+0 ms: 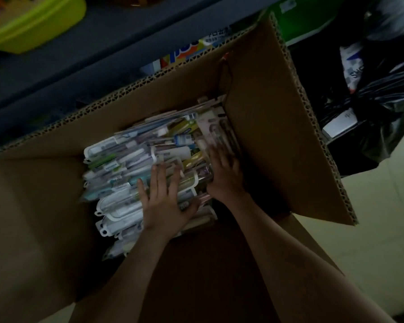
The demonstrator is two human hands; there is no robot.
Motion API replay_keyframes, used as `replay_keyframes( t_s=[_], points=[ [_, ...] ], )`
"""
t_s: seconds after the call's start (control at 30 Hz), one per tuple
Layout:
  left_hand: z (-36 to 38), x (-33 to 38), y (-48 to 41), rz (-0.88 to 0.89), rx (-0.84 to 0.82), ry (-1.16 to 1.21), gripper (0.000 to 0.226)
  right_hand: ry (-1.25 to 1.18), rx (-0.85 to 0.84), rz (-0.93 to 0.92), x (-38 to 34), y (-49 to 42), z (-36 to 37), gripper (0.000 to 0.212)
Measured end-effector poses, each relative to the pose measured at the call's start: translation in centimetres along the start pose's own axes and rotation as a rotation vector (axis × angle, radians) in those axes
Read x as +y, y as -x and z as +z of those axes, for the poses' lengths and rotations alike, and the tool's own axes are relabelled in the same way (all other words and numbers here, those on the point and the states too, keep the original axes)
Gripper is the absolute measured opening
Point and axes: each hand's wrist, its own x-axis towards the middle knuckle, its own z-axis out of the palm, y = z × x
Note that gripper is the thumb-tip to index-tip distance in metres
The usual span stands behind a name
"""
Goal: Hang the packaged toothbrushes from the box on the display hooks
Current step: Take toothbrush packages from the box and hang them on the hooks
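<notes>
bare from fingertips back past both wrists: left hand (pixel 166 201) and right hand (pixel 224 173) uncovered. behind them, left forearm (pixel 126 276) and right forearm (pixel 289 252) bare as well, right to the frame edge. dimly lit; right fingers blurred, finer detail not readable.

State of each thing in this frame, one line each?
cardboard box: open, flaps up.
packaged toothbrushes: piled inside the box.
left hand: flat on the pile, fingers spread.
right hand: on the pile, fingers blurred.
black bag: tied shut.
</notes>
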Motion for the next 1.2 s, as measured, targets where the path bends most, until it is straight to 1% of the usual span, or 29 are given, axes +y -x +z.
replay_keyframes(
  t_s=[0.07,0.1,0.17,0.2,0.27,0.33,0.43,0.5,0.53,0.6,0.63,0.73,0.77,0.8,0.83,0.87,0.93,1.0,1.07,1.13,1.2],
  points=[
    [0.2,-0.1,0.0,-0.002,0.017,-0.006,0.095,-0.01,0.09,-0.036,-0.4,0.1,0.4,0.101],
    [0.3,-0.1,-0.1,-0.002,0.02,-0.01,0.095,-0.03,0.163,-0.046,-0.5,0.0,0.6,0.097],
    [0.5,-0.2,-0.1,-0.002,0.022,-0.018,0.095,-0.109,0.306,-0.029,-0.5,-0.2,0.7,0.089],
    [0.6,-0.3,-0.2,-0.001,0.025,-0.024,0.094,-0.177,0.329,0.001,-0.5,-0.4,0.6,0.088],
    [0.7,-0.3,-0.2,0.004,0.041,-0.022,0.094,-0.281,0.264,0.085,-0.5,-1.1,0.2,0.089],
    [0.8,-0.3,-0.2,0.01,0.045,-0.007,0.094,-0.292,0.201,0.166,-0.4,-1.6,-0.1,0.086],
    [0.8,-0.4,-0.2,0.008,0.019,0.019,0.096,-0.33,0.197,0.275,-0.1,-2.0,-0.1,0.082],
    [0.4,-0.4,-0.2,0.001,-0.028,0.037,0.097,-0.361,0.21,0.305,-0.1,-1.5,-0.3,0.083],
    [0.1,-0.4,-0.3,-0.012,-0.08,0.082,0.095,-0.385,0.25,0.292,-0.2,-1.0,-0.6,0.083],
    [-1.2,-0.1,-0.3,-0.055,-0.154,0.267,0.084,-0.414,0.353,0.206,-0.7,0.3,-1.4,0.082],
    [-2.0,0.1,-0.2,-0.087,-0.165,0.41,0.076,-0.39,0.38,0.143,-1.1,1.2,-1.7,0.081],
    [-5.2,1.5,0.9,-0.224,-0.173,1.0,0.058,-0.248,0.386,-0.106,-2.8,4.4,-2.1,0.08],
    [-6.2,2.0,1.3,-0.256,-0.149,1.15,0.05,-0.213,0.384,-0.206,-3.3,5.4,-1.9,0.078],
    [-7.1,2.7,1.6,-0.271,-0.093,1.247,0.039,-0.186,0.382,-0.299,-3.9,6.4,-1.8,0.075],
    [-7.8,3.2,1.9,-0.296,-0.022,1.315,0.029,-0.167,0.369,-0.368,-4.5,7.4,-1.7,0.072],
    [-8.4,3.7,2.0,-0.342,0.043,1.385,0.026,-0.16,0.348,-0.421,-5.1,8.2,-1.5,0.072],
    [-9.1,3.9,2.2,-0.446,0.164,1.48,0.029,-0.197,0.287,-0.485,-6.1,9.5,-1.4,0.076],
    [-9.5,3.4,2.3,-0.525,0.243,1.51,0.026,-0.271,0.208,-0.522,-6.7,10.0,-1.4,0.075],
    [-9.5,2.4,2.5,-0.596,0.277,1.54,0.021,-0.318,0.102,-0.54,-7.2,9.8,-1.6,0.075],
    [-9.3,1.2,2.9,-0.669,0.287,1.566,0.022,-0.338,0.021,-0.507,-7.5,9.5,-2.2,0.078],
    [-8.7,0.0,3.6,-0.75,0.279,1.602,0.017,-0.356,0.006,-0.453,-7.8,9.1,-2.9,0.076]
  ],
)
